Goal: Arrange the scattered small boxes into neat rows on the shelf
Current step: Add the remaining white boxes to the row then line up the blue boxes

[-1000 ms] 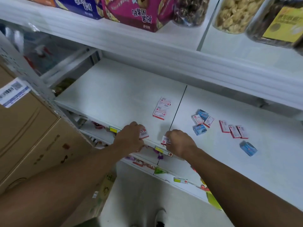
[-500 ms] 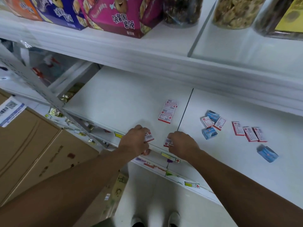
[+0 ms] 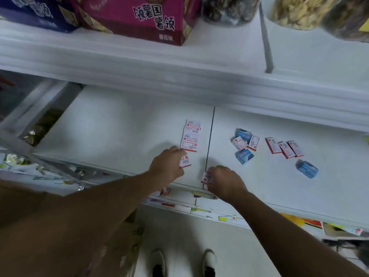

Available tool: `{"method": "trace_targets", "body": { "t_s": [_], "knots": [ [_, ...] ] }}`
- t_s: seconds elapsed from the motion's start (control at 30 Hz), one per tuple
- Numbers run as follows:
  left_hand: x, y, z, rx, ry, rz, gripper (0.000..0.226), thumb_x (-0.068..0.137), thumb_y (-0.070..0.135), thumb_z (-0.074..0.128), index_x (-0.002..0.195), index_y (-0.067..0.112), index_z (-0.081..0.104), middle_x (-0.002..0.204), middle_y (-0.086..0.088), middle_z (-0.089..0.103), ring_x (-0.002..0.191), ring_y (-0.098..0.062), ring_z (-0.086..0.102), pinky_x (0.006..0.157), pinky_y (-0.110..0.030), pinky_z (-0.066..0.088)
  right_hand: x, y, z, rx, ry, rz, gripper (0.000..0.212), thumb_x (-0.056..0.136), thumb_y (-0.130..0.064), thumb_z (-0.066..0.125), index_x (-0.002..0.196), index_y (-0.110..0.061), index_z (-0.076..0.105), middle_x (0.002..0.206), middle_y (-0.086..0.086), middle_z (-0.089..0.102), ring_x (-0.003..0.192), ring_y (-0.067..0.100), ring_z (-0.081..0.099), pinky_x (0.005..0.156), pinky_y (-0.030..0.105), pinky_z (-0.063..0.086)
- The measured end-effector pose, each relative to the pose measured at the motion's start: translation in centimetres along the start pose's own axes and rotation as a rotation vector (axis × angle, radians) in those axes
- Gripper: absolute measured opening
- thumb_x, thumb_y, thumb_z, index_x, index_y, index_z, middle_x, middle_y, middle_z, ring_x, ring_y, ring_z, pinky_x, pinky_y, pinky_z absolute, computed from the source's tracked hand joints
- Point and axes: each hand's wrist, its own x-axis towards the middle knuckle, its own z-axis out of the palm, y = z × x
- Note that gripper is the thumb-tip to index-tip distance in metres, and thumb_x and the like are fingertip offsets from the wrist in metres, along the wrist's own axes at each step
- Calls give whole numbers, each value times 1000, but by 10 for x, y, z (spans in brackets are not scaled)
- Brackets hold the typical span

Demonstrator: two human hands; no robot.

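Magenta box (image 3: 137, 19) reads, seemingly, "领薯国薯领".

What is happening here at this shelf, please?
A person is tidying small boxes on a white shelf. The left hand holds a red-and-white box just below a neat column of the same boxes. The right hand holds another box at the shelf's front edge. Loose red and blue boxes lie scattered to the right.

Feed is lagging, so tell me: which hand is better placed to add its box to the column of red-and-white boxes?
Probably left. The left hand holds its box just below the column, near its lowest box. The right hand holds its box lower, at the shelf edge.
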Motion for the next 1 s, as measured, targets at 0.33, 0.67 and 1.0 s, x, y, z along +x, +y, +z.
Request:
{"method": "trace_targets", "body": {
  "t_s": [0.33, 0.67, 1.0],
  "knots": [
    [35, -9, 22, -18, 42, 121, 53, 90, 17, 78, 140, 29, 65, 139, 0, 67, 121, -22, 62, 96, -37, 60, 5, -5, 16, 25, 31, 6, 37, 89, -26, 72, 126, -23, 69, 115, 3, 67, 102, 25, 65, 84, 34, 55],
    [18, -19, 40, -100, 210, 158, 54, 93, 20, 81, 144, 26, 64, 143, 5, 64, 133, -17, 56, 105, -31, 54, 12, -7, 19, 44, 55, 13, 38, 89, -33, 77, 125, -24, 68, 115, 1, 68, 102, 24, 65, 84, 34, 56],
    [-25, -81, 31, -224, 84, -29, 47, 93, 16, 77, 135, 32, 64, 144, 11, 58, 125, -12, 57, 103, -30, 54, 34, -49, 26, 9, 32, -73, 53, 93, -31, 74, 143, -27, 60, 128, 2, 67, 113, 24, 67, 95, 35, 57]
  ]
}}
